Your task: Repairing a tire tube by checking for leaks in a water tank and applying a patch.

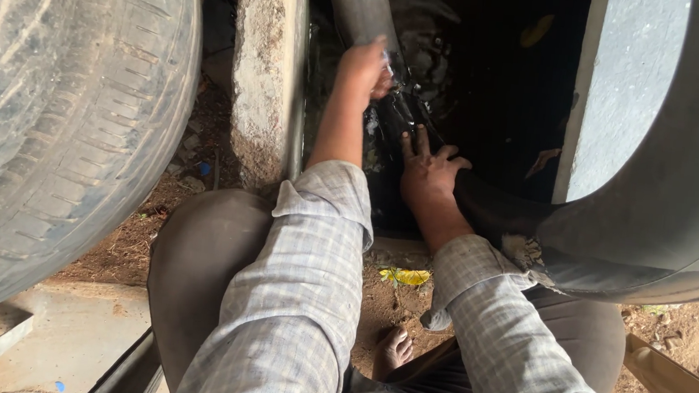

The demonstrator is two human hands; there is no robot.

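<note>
Left hand (364, 68) gripping wet black inner tube (485, 205) above water trough (497, 82); right hand (430, 172) pressing open, flat on tube, steadying it; tyre (59, 109) left of trough.

Black rubber tube (485, 205) wet, glossy; tyre (50, 108) matt, grooved rubber; concrete post (264, 60) rough; shirt sleeve (296, 302) checked cloth.

Reddish-brown dirt floor (132, 240) with a yellow fallen leaf (405, 275), a rough grey concrete pillar (266, 69) and a dark shadowed recess (506, 83) behind
</note>
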